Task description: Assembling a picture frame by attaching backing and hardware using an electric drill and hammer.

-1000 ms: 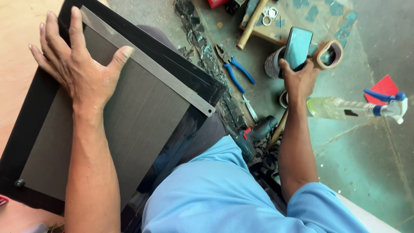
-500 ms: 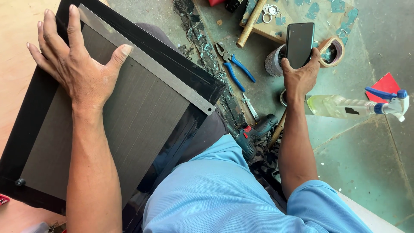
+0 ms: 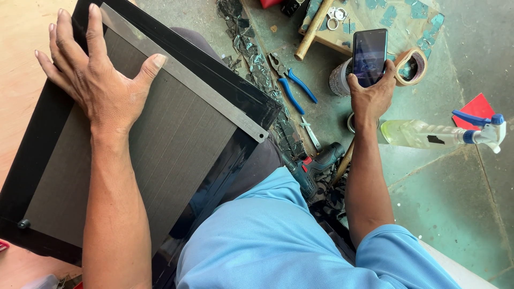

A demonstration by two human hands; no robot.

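My left hand (image 3: 99,80) lies flat, fingers spread, on a large dark panel with a black frame (image 3: 176,139) that rests across my lap. A long metal ruler (image 3: 203,93) lies along the panel's upper edge, next to my thumb. My right hand (image 3: 372,93) grips a black smartphone (image 3: 369,56) upright over the floor, its screen facing me.
On the green floor lie blue-handled pliers (image 3: 292,85), a roll of tape (image 3: 412,65), a clear spray bottle with a blue trigger (image 3: 444,134), a cordless drill (image 3: 316,166), a hammer handle (image 3: 313,29), a red sheet (image 3: 476,107) and a strip of broken dark glass pieces (image 3: 251,51).
My right hand has turned and raised the phone slightly; its screen now faces me. The left hand stays flat on the panel.
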